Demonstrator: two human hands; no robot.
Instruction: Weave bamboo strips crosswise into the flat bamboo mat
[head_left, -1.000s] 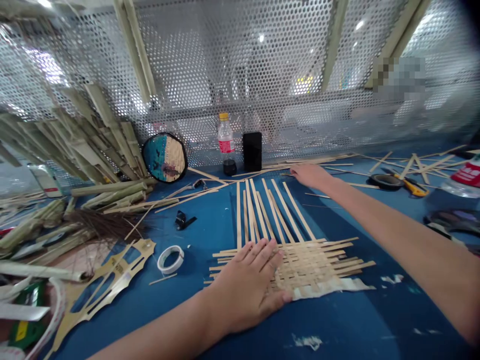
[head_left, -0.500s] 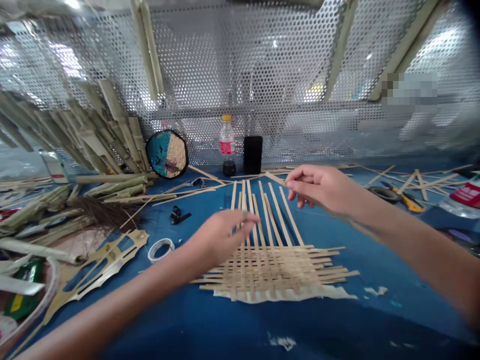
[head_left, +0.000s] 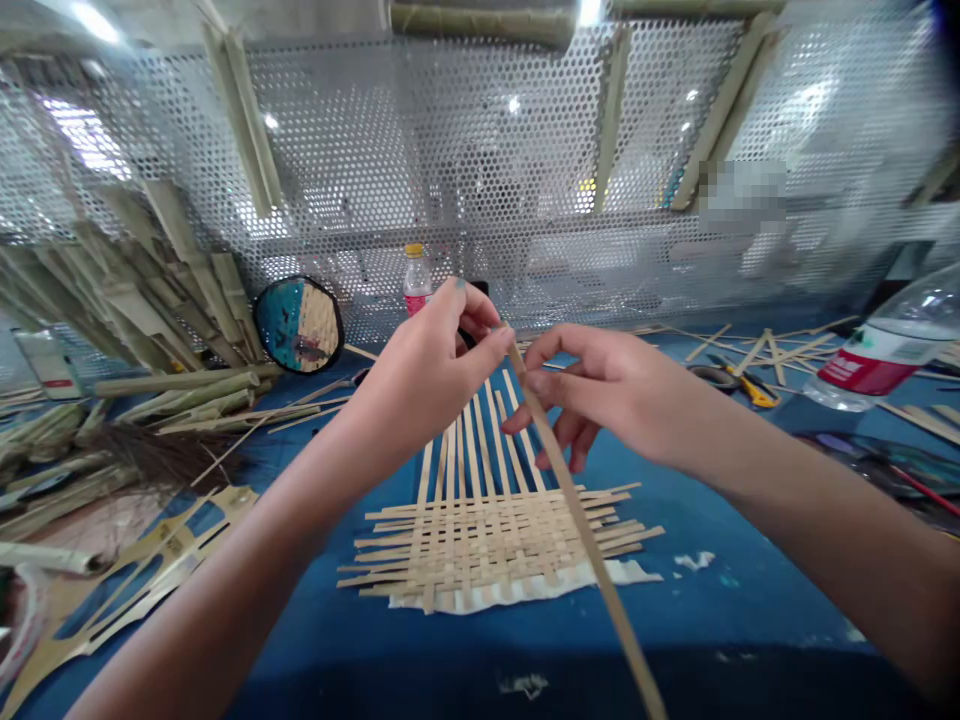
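A long, thin bamboo strip (head_left: 592,545) slants from between my hands down toward the bottom edge of the view. My left hand (head_left: 450,350) pinches its upper end between thumb and fingers. Just below that, my right hand (head_left: 585,390) grips the same strip, thumb against it and the other fingers loosely curled. Beneath both hands lies a partly woven bamboo mat (head_left: 487,540), its crosswise strips packed at the near side and bare lengthwise strips running away from me. A white strip of tape or paper (head_left: 517,592) runs along its near edge.
Bamboo pieces (head_left: 150,280) lean at the left by a round painted panel (head_left: 298,325). A yellow-capped bottle (head_left: 416,275) stands behind my left hand. At the right are a yellow-handled cutter (head_left: 754,390), a large bottle (head_left: 877,350) and loose strips. A perforated metal screen (head_left: 480,150) closes the back.
My hands have come together, the left one rising to the strip's end. The strip, earlier trailing along my right forearm, now slants in front of the mat. The view has shifted rightward.
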